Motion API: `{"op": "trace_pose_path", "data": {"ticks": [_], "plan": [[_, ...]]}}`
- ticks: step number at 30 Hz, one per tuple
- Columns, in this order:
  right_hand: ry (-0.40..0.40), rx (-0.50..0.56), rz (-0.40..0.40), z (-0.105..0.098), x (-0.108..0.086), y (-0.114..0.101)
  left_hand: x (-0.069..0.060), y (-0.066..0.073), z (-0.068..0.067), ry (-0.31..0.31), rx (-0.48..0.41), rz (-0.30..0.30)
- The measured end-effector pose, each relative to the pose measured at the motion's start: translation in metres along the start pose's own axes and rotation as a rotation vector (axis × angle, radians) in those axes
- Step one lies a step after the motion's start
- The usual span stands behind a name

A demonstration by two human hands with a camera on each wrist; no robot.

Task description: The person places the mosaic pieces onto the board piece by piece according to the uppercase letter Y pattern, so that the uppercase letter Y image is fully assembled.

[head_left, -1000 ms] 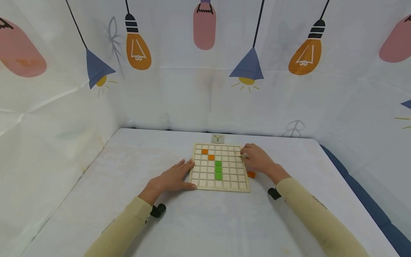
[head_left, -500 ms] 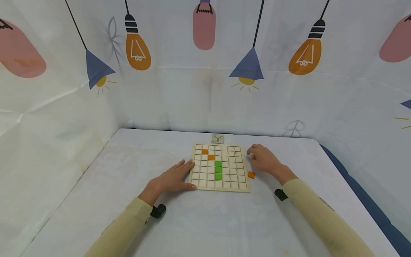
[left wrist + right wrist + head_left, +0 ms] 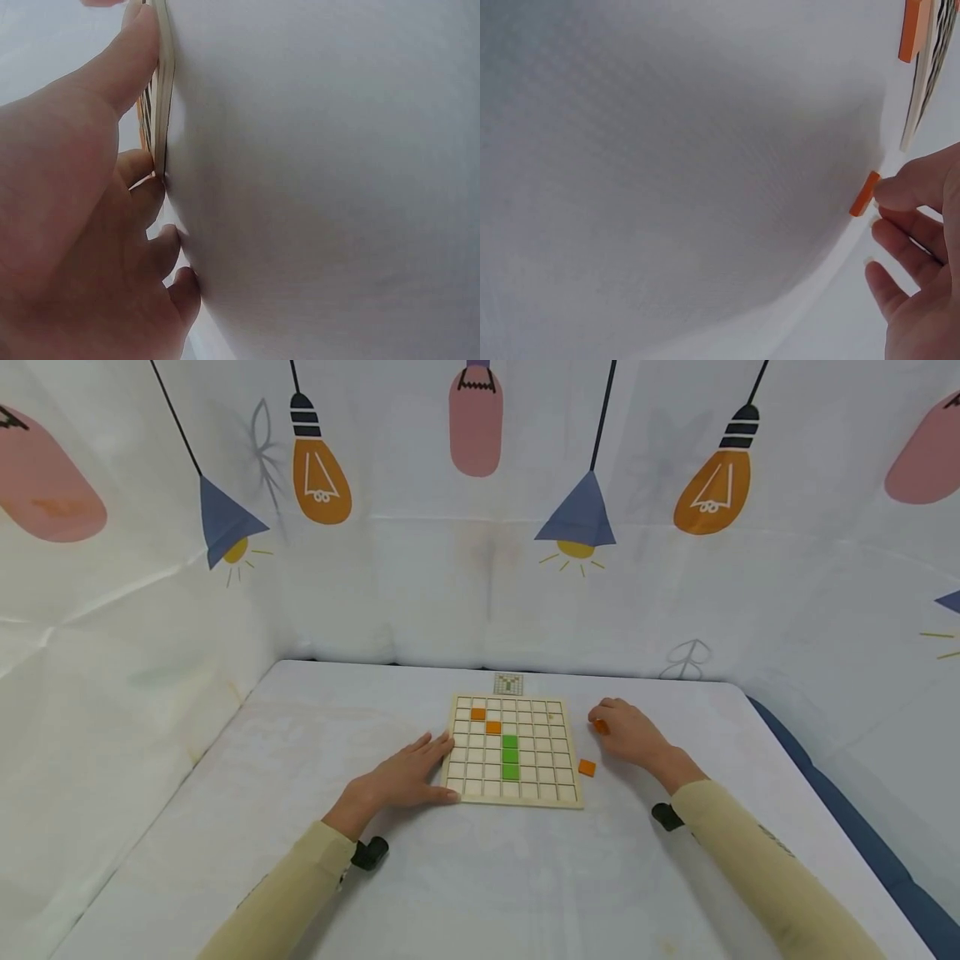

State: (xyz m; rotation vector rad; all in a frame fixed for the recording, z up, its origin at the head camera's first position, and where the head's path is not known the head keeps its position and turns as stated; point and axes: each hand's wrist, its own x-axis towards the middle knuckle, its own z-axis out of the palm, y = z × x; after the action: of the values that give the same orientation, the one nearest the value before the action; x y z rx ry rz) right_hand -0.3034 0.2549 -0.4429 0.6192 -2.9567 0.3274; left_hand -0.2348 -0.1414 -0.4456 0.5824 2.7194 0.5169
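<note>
In the head view a pale wooden grid board (image 3: 543,760) lies on the table. Two orange tiles sit diagonally in its upper left cells, with a column of green tiles (image 3: 510,757) below them. My left hand (image 3: 405,774) rests against the board's left edge, fingers spread, the thumb at its near left corner. To the right of the board, apart from it, my right hand (image 3: 628,734) pinches an orange tile (image 3: 865,193) close to the table surface. A second loose orange tile (image 3: 587,767) lies beside the board's right edge, nearer me.
A small card (image 3: 508,684) with a printed grid pattern lies just behind the board. The white-covered table (image 3: 480,885) ends at a white cloth wall with printed lamps and bulbs. Dark blue fabric (image 3: 840,827) runs along the right side of the table.
My right hand has moved right, away from the board's right edge, and an orange tile now shows at its fingers. My left hand and the tiles on the board have stayed put.
</note>
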Motion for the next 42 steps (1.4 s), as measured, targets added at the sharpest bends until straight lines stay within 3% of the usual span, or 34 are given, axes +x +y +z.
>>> {"op": "trace_pose_path", "data": {"ticks": [25, 42], "plan": [[-0.001, -0.03, 0.019, 0.005, -0.001, 0.011, -0.002, 0.002, -0.002, -0.003, 0.003, -0.004], [0.003, -0.046, 0.027, 0.008, 0.001, 0.007, -0.002, 0.002, -0.002, 0.002, 0.008, 0.008]]}}
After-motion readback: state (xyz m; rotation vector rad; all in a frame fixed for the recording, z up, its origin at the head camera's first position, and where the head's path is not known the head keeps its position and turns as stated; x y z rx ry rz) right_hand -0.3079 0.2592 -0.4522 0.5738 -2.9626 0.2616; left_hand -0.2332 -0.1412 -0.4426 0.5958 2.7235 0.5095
